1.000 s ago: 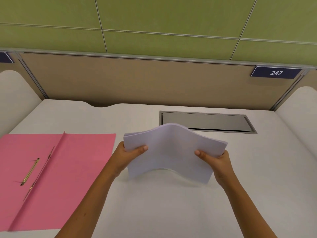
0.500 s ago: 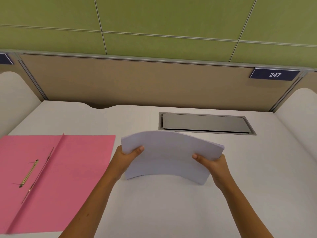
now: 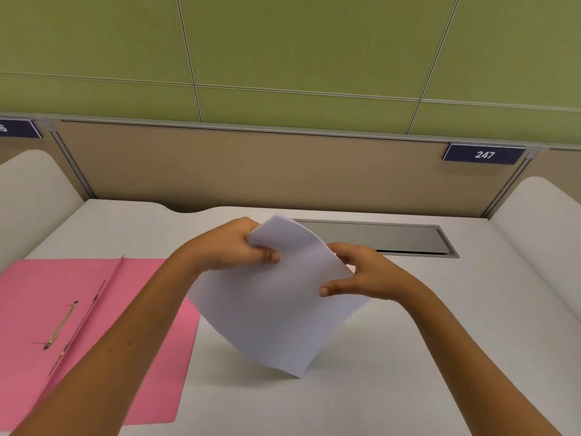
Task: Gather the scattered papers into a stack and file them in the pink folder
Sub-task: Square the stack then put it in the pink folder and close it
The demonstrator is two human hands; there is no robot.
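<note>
Above the desk [image 3: 393, 357] – both hands grip the paper stack [image 3: 273, 303]

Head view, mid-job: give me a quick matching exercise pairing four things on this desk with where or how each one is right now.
Things:
1. paper stack
2. pink folder
3. gold fastener
4. metal cable hatch

States:
A. lies open and flat at the desk's left
B. set into the desk, behind the hands
C. held up, tilted, in the grip of left hand and right hand
D. lies on the folder's left leaf

Pairs: 1-C, 2-A, 3-D, 4-B
</note>
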